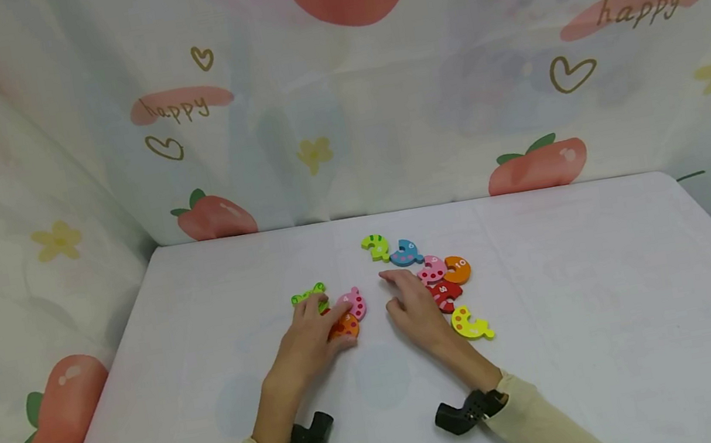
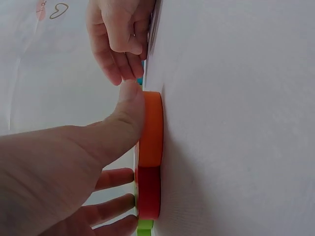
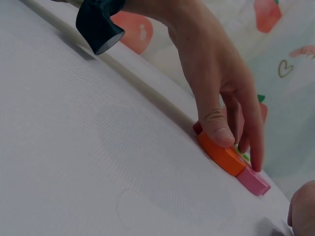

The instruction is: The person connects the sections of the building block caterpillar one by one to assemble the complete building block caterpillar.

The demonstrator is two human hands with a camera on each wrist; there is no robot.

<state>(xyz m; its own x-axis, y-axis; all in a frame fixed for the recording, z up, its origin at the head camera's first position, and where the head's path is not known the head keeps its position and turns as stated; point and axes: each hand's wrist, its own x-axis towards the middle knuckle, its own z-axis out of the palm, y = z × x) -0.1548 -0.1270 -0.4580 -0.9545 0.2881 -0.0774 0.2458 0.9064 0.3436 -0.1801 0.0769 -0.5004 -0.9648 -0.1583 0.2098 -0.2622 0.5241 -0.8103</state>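
My left grip (image 1: pixel 310 336) spread wide over an orange piece (image 1: pixel 347 325)

My left thumb touches the orange piece and my index finger the pink piece (image 1: pixel 357 303) beside it; a red piece (image 2: pixel 149 192) adjoins the orange one, then a green piece (image 1: pixel 309 293). My right grip (image 1: pixel 418 311) is relaxed, thumb and index apart, just beside a second red piece (image 1: pixel 446 296). Farther along the tabletop (image 1: pixel 601 337) lies a blue piece (image 1: pixel 406 253); a yellow piece (image 1: pixel 472 323) sits near my right wrist
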